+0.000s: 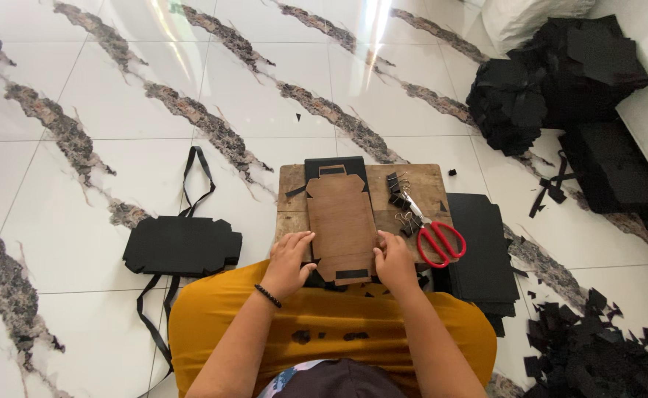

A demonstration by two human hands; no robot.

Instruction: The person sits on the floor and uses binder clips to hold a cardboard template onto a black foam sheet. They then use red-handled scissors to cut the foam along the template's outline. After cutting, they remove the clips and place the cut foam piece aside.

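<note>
A brown wooden template [342, 225] shaped like a flat box outline lies on a small wooden board [420, 180], with black sheet showing under its far end. My left hand [288, 262] presses its near left edge. My right hand [394, 259] presses the near right edge. Both hands rest with fingers on the template and black sheet beneath. Red-handled scissors [436, 237] lie on the board just right of my right hand, beside several black binder clips [400, 197].
A stack of cut black sheets [182, 245] with black straps lies on the tile floor at left. More black sheets [480, 250] sit right of the board. Black piles [552, 74] stand at the far right by a white sack; black scraps [597, 354] litter the near right.
</note>
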